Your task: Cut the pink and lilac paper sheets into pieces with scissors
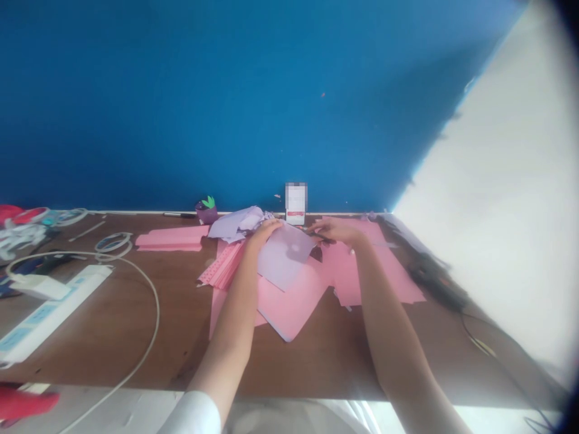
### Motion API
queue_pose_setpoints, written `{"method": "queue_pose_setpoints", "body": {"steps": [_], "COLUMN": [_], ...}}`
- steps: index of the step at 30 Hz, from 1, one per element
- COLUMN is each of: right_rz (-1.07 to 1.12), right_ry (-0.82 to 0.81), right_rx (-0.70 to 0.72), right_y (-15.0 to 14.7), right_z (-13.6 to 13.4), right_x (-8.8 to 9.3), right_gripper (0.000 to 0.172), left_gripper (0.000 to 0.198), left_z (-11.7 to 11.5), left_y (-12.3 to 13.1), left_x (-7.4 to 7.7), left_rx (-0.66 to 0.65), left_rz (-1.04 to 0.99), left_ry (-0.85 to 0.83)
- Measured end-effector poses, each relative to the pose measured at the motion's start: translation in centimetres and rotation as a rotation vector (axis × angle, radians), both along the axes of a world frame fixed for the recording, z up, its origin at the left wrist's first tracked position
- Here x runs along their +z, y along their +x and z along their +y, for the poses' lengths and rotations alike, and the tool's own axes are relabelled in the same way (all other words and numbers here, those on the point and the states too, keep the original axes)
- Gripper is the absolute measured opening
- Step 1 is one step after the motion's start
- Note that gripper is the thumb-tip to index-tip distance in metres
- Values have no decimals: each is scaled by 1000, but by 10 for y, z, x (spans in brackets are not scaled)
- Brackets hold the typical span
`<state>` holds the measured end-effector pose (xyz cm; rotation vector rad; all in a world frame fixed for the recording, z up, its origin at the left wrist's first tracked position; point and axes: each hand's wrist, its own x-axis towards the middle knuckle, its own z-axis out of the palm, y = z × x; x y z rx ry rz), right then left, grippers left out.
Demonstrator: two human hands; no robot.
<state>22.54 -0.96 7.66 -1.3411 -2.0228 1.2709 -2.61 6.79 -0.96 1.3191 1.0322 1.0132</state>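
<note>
My left hand (266,231) is closed on the top left part of a light purple paper sheet (286,256), which slants over pink paper. At the sheet's upper right corner, my right hand (335,230) is closed around a dark, slim tool that looks like scissors (324,237); its blades are hard to make out. Beneath the purple sheet lies a large pink sheet (294,313). Crumpled purple paper (237,223) is heaped just left of my left hand. Folded pink strips (222,268) lie beside my left forearm. More pink sheets (391,271) spread under and beyond my right forearm.
A phone (295,205) stands upright against the blue wall. Left of the papers are a rolled pink paper (172,238) and a purple cup-like object (207,211) with green leaves. A white power strip (58,310) and looping cable (156,295) occupy the table's left side.
</note>
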Motion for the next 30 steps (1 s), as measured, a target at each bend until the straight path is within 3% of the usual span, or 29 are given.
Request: {"method": "queue_pose_setpoints", "body": {"steps": [9, 19, 30], "right_rz": [18, 93, 53], "right_ry": [-24, -8, -6], "right_rx": [-15, -14, -43], "right_y": [0, -2, -6], "right_z": [0, 6, 0], "right_x": [-3, -15, -9], "right_gripper": [38, 39, 40], "left_gripper": [32, 39, 39], "left_z": [-5, -3, -3], "left_y": [0, -1, -1], "left_x": [5, 4, 2], "left_rx": [-55, -21, -15], "left_rz": [21, 110, 116], "left_ry": [30, 110, 82]}}
